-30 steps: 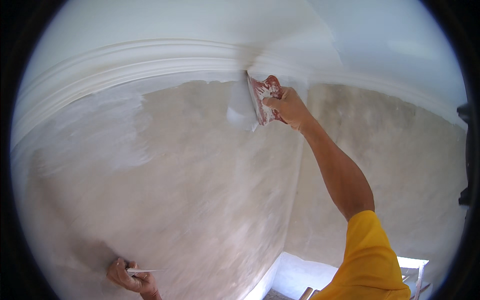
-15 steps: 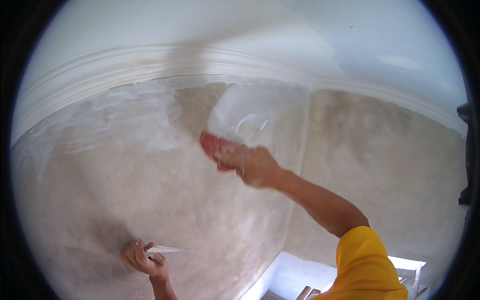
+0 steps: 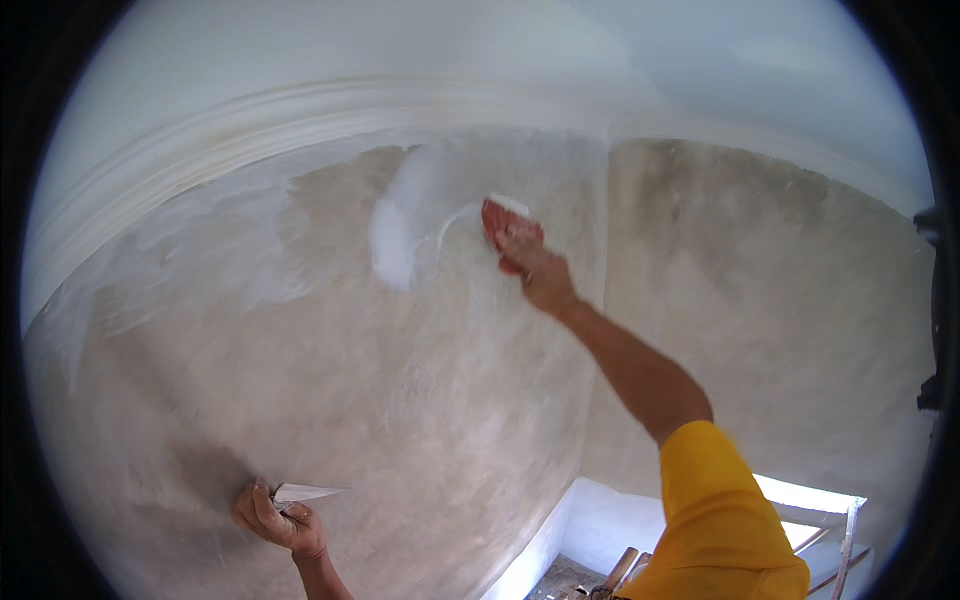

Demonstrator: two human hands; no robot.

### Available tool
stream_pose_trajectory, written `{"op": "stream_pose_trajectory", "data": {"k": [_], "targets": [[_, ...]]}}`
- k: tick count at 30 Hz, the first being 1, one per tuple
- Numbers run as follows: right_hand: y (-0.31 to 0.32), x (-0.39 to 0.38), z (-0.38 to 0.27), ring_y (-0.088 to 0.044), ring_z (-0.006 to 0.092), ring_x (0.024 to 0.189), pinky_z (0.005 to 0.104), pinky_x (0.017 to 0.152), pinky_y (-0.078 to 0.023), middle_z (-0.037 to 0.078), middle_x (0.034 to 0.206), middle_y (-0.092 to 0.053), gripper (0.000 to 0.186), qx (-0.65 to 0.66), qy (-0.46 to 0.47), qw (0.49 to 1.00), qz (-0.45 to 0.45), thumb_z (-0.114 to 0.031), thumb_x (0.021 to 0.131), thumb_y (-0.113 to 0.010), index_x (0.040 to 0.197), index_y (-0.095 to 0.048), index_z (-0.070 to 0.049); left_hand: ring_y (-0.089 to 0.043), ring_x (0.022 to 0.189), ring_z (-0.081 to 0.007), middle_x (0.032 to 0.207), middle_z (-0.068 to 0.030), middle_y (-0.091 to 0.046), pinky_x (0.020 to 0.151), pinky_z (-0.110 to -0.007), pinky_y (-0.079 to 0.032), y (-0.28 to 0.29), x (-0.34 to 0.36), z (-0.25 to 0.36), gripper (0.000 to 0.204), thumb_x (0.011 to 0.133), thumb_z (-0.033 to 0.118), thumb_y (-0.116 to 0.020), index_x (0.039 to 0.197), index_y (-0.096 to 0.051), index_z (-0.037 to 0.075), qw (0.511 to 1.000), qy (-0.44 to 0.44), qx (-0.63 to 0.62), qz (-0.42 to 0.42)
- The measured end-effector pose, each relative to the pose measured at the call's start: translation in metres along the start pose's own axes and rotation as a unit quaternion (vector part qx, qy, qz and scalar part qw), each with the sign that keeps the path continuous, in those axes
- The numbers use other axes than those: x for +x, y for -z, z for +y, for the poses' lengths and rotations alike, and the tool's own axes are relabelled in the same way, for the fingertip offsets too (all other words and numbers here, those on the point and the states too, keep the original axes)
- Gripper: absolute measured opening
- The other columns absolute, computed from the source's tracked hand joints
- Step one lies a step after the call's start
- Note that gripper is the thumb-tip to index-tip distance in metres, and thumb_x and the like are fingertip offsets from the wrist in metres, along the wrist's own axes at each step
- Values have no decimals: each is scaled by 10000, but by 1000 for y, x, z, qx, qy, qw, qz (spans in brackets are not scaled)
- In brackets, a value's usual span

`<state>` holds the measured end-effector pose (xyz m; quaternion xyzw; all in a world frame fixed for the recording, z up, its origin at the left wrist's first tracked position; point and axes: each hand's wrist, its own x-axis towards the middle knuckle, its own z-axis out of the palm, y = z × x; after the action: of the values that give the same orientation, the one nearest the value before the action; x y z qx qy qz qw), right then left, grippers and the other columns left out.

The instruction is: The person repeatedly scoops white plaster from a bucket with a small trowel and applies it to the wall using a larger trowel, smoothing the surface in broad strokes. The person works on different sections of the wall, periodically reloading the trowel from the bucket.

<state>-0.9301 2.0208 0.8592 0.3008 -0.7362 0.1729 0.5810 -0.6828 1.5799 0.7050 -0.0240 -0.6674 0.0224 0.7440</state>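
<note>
My right hand (image 3: 545, 272) is closed around a red plastering spreader (image 3: 510, 228) and holds it against the upper wall (image 3: 430, 370), left of the corner. White paste lies along the spreader's upper edge. A thick white patch of wall filler (image 3: 395, 230) and a thin curved line of it show on the wall to the left of the tool. Low on the left, my left hand (image 3: 278, 518) grips a putty knife (image 3: 308, 492) with a pale blade that points right. Its handle is mostly hidden by my fingers.
White crown moulding (image 3: 300, 108) runs between the wall and the pale ceiling (image 3: 480, 40). A second wall (image 3: 760, 300) meets this one at the corner on the right. Wooden pieces (image 3: 622, 568) and a light frame (image 3: 845, 545) stand below at lower right.
My right hand has swept the red spreader up and to the right, toward the corner. The filler behind it now shows as a denser white patch. My left hand keeps its putty knife low.
</note>
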Motion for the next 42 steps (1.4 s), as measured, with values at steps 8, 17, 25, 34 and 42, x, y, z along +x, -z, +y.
{"op": "stream_pose_trajectory", "data": {"k": [8,17,25,34,42], "targets": [[42,-135,-1,-729,248,879,366,819,-573,164,943,-738,389,222,-365,899,-94,-50,933,-569,1311,-656,-85,-538,982,-338,1173,-173,-559,876,-494,-447,7,-21,-30,399,1106,313,-373,1332,-505,12,1000,13,3,-28],[45,-36,47,-669,200,701,386,603,-532,94,851,-677,147,378,-483,789,46,-44,861,-703,983,-691,37,-561,1088,-417,1283,-257,-542,938,-554,-456,78,-85,-121,470,1101,342,-467,1358,-480,-51,997,73,8,21],[111,-45,-14,-585,121,672,327,587,-480,21,772,-629,244,385,-339,857,-43,-101,899,-666,1107,-705,22,-557,1059,-422,1181,-221,-627,902,-536,-422,100,-80,-58,500,1104,425,-403,1228,-588,-23,993,-10,118,20],[130,-129,-160,-695,247,1133,347,903,-575,102,1328,-680,481,122,37,961,-247,-53,953,-647,1421,-610,-156,-580,992,-341,1110,-140,-632,880,-510,-414,123,-69,-27,380,1113,339,-385,1292,-547,46,993,-35,109,2],[165,-74,-125,-628,181,1281,281,1057,-537,-46,1417,-632,647,-23,14,980,-195,64,863,-667,1392,-642,-309,-543,989,-353,1125,-155,-610,906,-526,-406,132,-80,-40,404,1112,355,-373,1299,-548,42,995,-18,96,-3]]}}
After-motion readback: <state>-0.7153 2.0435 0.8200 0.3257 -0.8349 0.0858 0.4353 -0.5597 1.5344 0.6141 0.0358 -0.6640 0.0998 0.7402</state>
